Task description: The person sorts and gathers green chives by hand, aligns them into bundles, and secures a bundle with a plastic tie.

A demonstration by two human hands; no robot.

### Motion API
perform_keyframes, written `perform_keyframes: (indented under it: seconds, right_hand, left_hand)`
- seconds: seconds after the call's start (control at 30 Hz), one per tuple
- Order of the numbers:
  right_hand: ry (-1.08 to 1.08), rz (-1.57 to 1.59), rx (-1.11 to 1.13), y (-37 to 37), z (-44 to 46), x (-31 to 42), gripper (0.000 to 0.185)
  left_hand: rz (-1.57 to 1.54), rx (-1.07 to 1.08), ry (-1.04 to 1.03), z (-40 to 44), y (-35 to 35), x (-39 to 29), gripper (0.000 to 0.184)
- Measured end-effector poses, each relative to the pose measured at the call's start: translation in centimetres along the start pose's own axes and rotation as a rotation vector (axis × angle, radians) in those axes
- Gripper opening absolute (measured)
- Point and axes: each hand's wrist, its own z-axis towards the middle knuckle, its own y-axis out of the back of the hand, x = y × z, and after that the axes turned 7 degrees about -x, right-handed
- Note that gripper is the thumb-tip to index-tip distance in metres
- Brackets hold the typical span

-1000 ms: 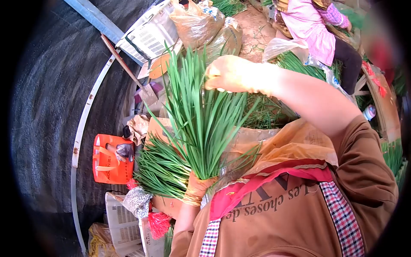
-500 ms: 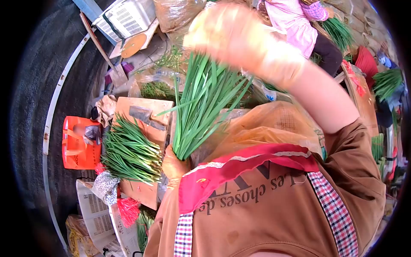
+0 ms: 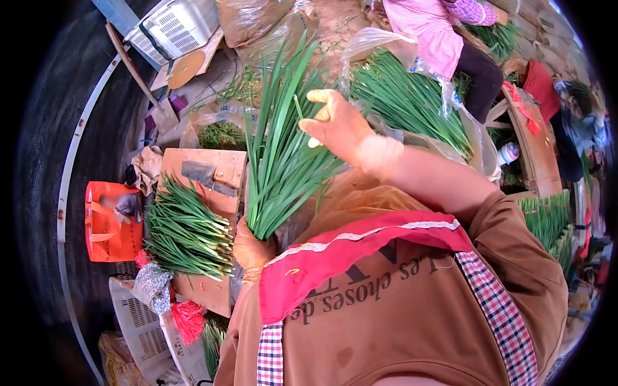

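1 tall, fan-shaped bunch of long, flat green leaves (image 3: 280, 154), held nearly upright beside the red apron top with white lace edging (image 3: 360, 237). Gripped around the lower end by the left hand (image 3: 253, 251); cannot tell exact finger placement. Raised beside the upper blades: right hand (image 3: 341, 125), open, with fingers apart and partly curled. Cannot confirm contact with the outer blades.

Off to the left, 1 flat pile of green leaves with pale stem ends (image 3: 187, 225), laid on a light-brown wooden board (image 3: 207, 297), stem ends towards the left hand. Further left, 1 bright orange bag with handles (image 3: 116, 241).

Handling, by judgement: light for such bulk, soft and bendy along the blades, firmer at the gathered base. Probably smooth enough to slip in a loose hold, and easily creased or bruised under a hard squeeze midway. Best taken low, around the base, with pressure spread evenly. Steady lightly at mid-length against splaying; avoid pinching single tips. For the pile, best lifted by the pale stem ends, with support beneath the loose blades.
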Motion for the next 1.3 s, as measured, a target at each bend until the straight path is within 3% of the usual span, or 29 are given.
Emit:
perform_keyframes:
  seconds: [0.03, 0.13, 0.27, 0.33, 0.4, 0.47, 0.53, 0.63, 0.67, 0.7, 0.73, 0.8, 0.83, 0.87, 0.9, 0.93, 0.97, 1.0, 1.07, 1.13, 1.2, 1.23, 1.27, 1.3]
  right_hand:
    - [-0.116, 0.075, 0.033, 0.0, 0.5, 0.4, 0.05]
    - [-0.216, -0.088, 0.274, 0.5, 1.8, 1.7, 0.036]
    - [-0.127, 0.278, 0.096, 1.9, 3.5, 2.0, 0.024]
    - [0.044, 0.466, -0.059, 4.6, 4.9, 4.2, 0.02]
    - [0.303, 0.43, -0.311, 8.5, 6.5, 6.2, 0.018]
    - [0.351, 0.563, -0.386, 12.1, 8.8, 6.1, 0.022]
    - [0.343, 0.32, -0.301, 12.9, 9.3, 5.3, 0.034]
    - [0.262, -0.753, -0.564, 11.7, 8.4, 1.7, 0.075]
    - [0.325, -0.725, -0.557, 11.6, 7.8, 1.2, 0.074]
    - [0.386, -0.688, -0.537, 11.4, 7.4, 0.1, 0.074]
    - [0.445, -0.64, -0.506, 11.0, 6.9, -1.0, 0.073]
    - [0.264, -0.346, -0.398, 9.7, 4.8, -0.5, 0.065]
    - [0.216, -0.236, -0.311, 9.2, 4.8, -1.6, 0.061]
    - [0.161, -0.13, -0.225, 9.2, 4.7, -2.7, 0.058]
    - [-0.013, 0.024, -0.045, 8.1, 4.5, -3.2, 0.051]
    - [-0.094, 0.041, 0.098, 7.2, 3.6, -2.5, 0.038]
    - [-0.118, 0.137, 0.285, 6.4, 3.1, -2.6, 0.036]
    - [-0.134, 0.229, 0.458, 5.6, 2.8, -2.7, 0.035]
    - [-0.125, 0.164, 0.566, 3.4, 1.4, -2.2, 0.021]
    - [0.03, 0.141, 0.694, 1.0, 0.1, -2.3, 0.023]
    - [0.083, 0.163, 0.661, -1.2, -1.1, -1.2, 0.024]
    - [0.21, 0.151, 0.607, -2.0, -1.2, -1.1, 0.026]
    - [0.032, 0.218, 0.649, -2.3, -1.5, -0.6, 0.046]
    - [0.089, 0.141, 0.569, -2.9, -2.2, 0.2, 0.059]
  left_hand:
    - [-0.006, 0.011, 0.001, 0.0, -0.1, 0.2, 0.042]
    - [-0.01, 0.019, -0.004, -0.1, -0.1, 0.4, 0.043]
    - [0.011, -0.016, -0.024, -0.1, 0.1, 0.7, 0.043]
    - [-0.025, 0.0, 0.019, 0.0, 0.2, 0.9, 0.044]
    - [-0.07, -0.013, 0.025, 0.3, 0.1, 0.6, 0.046]
    - [-0.075, -0.007, 0.032, 0.0, 0.4, 0.7, 0.048]
    - [-0.056, -0.003, 0.034, 0.2, 0.4, 0.7, 0.05]
    - [-0.189, 0.051, 0.117, 0.6, 0.5, 0.5, 0.048]
    - [-0.227, 0.071, 0.145, 1.1, 0.7, 0.4, 0.047]
    - [-0.47, 0.162, 0.139, 2.3, 1.1, 0.7, 0.044]
    - [-0.435, 0.194, 0.101, 3.3, 1.5, 2.3, 0.043]
    - [-0.71, 0.376, 0.27, 6.3, 3.8, 1.6, 0.04]
    - [-0.771, 0.387, 0.306, 7.7, 4.9, 1.8, 0.043]
    - [-0.869, 0.34, 0.361, 8.7, 5.0, 1.2, 0.036]
    - [-1.022, 0.433, 0.469, 9.9, 5.6, 1.8, 0.029]
    - [-1.164, 0.446, 0.508, 11.0, 5.9, 0.1, 0.026]
    - [-1.288, 0.474, 0.565, 12.2, 5.3, -0.3, 0.029]
    - [-1.592, 0.505, 0.549, 13.1, 4.8, -1.6, 0.032]
    - [-1.962, 0.529, 0.365, 14.2, 3.6, -4.7, 0.034]
    - [-1.99, 0.587, 0.328, 14.1, 4.2, -6.9, 0.037]
    - [-2.003, 0.477, 0.379, 14.4, 3.4, -7.5, 0.036]
    - [-1.999, 0.488, 0.366, 14.4, 3.1, -7.7, 0.035]
    - [-1.993, 0.498, 0.357, 14.3, 2.7, -7.8, 0.035]
    - [-1.989, 0.49, 0.338, 14.1, 2.5, -8.2, 0.035]
